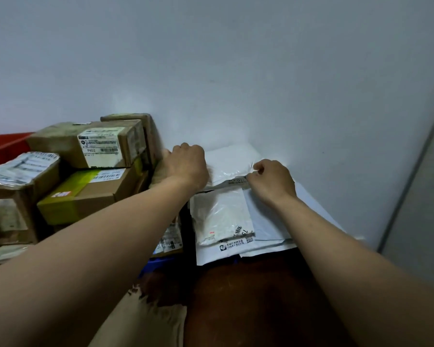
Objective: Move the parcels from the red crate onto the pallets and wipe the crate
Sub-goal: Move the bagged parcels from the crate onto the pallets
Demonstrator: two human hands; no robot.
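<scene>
Our left forearm (98, 246) and right forearm (348, 246) fill the near frame, reaching away over a dark brown surface (256, 301) toward the white mailer (232, 159), the parcel we judge to be in hand. It lies flat by the wall (261, 71), farthest in a pile of soft parcels, its long axis running 9 to 3 o'clock, spanning the gap between our hands. Our right hand (271, 181) sits at its 4 o'clock corner, thumb and forefinger pinched together on the edge there, the other fingers curled. Our left hand (187, 166) sits at its 9 o'clock end, knuckles up and fingers curled under. Blur hides the tips, so we cannot tell whether they grip the mailer or only rest against it. With a hand at each end, equally near, we judge the next move a two-handed one: letting go or squaring it to the wall.

At 6 o'clock from the mailer, touching it, lies a pouch-fronted parcel (221, 216) on top of a grey mailer (268, 221). A blue pallet edge (158, 265) shows at 7 o'clock under the pile. At 9 o'clock, just beside our left hand, stand stacked cardboard boxes (98, 149), and beyond them the red crate (5, 146); whether the boxes sit inside it we cannot tell.
</scene>
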